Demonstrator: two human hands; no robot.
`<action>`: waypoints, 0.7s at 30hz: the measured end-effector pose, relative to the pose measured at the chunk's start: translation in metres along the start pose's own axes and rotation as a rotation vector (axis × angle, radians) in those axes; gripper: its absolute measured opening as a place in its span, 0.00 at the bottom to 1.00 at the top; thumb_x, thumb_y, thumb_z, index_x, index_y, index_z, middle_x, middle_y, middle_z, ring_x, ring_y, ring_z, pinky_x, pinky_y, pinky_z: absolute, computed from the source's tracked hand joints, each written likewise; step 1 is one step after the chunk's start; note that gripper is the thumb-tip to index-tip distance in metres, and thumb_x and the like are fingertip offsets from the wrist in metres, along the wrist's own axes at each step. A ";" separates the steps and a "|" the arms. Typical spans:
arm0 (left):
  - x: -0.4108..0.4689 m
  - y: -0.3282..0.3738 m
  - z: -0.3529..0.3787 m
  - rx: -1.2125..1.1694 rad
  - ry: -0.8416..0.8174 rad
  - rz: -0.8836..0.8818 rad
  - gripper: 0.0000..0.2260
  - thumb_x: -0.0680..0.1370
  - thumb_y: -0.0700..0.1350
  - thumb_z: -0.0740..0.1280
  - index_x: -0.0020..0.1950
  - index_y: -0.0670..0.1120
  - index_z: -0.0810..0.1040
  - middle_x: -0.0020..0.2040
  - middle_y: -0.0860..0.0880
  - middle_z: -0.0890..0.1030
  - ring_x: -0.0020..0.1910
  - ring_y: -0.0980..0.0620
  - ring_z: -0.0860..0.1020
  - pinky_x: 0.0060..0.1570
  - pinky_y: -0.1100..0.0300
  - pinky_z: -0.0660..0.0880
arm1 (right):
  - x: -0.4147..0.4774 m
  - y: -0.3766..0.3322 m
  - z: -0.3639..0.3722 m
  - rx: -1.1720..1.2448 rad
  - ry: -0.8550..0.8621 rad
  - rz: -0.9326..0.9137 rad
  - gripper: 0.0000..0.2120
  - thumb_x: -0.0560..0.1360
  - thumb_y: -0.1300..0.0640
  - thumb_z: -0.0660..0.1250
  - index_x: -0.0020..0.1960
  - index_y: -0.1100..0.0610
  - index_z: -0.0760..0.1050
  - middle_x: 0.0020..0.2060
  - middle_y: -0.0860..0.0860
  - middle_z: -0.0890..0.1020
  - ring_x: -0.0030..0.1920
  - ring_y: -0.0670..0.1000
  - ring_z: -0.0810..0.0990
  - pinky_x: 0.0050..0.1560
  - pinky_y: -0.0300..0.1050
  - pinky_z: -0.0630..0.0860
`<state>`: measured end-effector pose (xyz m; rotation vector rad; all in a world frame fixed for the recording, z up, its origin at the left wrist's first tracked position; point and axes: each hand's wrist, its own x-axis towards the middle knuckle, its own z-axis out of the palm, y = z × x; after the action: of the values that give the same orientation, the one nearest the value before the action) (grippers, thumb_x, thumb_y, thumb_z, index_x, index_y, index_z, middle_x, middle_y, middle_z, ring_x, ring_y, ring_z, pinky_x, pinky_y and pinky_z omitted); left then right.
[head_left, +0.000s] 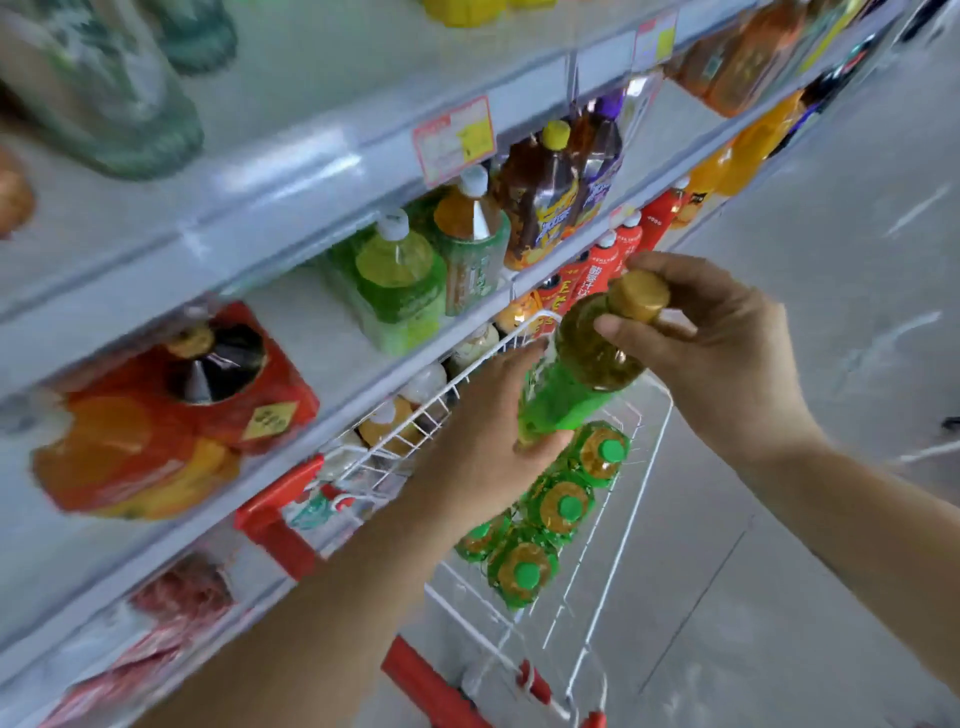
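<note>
Above a white wire shopping cart (647, 467) I hold a drink bottle (582, 374) with a green label, amber liquid and a gold cap. My left hand (483, 441) grips its lower end from the left. My right hand (711, 332) holds the neck, fingers curled round the gold cap. The bottle tilts with its cap up and to the right. Several similar green-capped bottles (550, 514) stand in the cart basket below it.
Grey store shelves (291, 171) run along the left, stocked with green tea bottles (400, 280), dark juice bottles (545, 197), red bottles (602, 265) and a red-orange multipack (171, 415). The cart has red corner pieces (280, 519). Grey floor (831, 260) lies to the right.
</note>
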<state>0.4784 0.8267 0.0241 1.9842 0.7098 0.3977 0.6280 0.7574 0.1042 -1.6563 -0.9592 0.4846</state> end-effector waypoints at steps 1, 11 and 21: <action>-0.013 0.012 -0.009 -0.027 0.054 0.008 0.32 0.73 0.51 0.70 0.73 0.54 0.59 0.66 0.56 0.67 0.66 0.62 0.66 0.65 0.64 0.65 | -0.011 -0.018 0.009 0.064 0.001 0.004 0.17 0.65 0.62 0.76 0.47 0.45 0.77 0.37 0.38 0.82 0.42 0.40 0.79 0.49 0.37 0.77; -0.203 0.066 -0.158 -0.384 0.066 -0.227 0.25 0.65 0.51 0.74 0.57 0.69 0.70 0.55 0.64 0.80 0.55 0.63 0.78 0.54 0.64 0.75 | -0.105 -0.146 0.104 0.711 -0.391 0.166 0.26 0.54 0.46 0.81 0.51 0.50 0.81 0.43 0.50 0.84 0.45 0.48 0.82 0.46 0.40 0.78; -0.358 0.096 -0.240 -0.274 0.510 -0.350 0.25 0.69 0.46 0.76 0.57 0.65 0.68 0.55 0.62 0.77 0.55 0.60 0.77 0.53 0.62 0.77 | -0.172 -0.262 0.203 0.785 -0.802 0.246 0.36 0.54 0.49 0.82 0.60 0.52 0.75 0.51 0.55 0.82 0.52 0.54 0.81 0.51 0.49 0.78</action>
<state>0.1001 0.7296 0.2305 1.4695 1.2288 0.7537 0.2883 0.7608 0.2597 -0.8364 -0.9293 1.5471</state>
